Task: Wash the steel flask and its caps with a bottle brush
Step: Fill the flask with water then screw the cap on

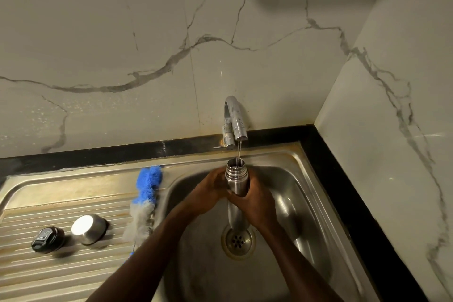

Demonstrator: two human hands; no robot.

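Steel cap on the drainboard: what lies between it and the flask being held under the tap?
In the head view, the bottle brush lies between the steel cap and the flask.

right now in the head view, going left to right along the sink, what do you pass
black cap → steel cap → brush → left hand → flask → right hand
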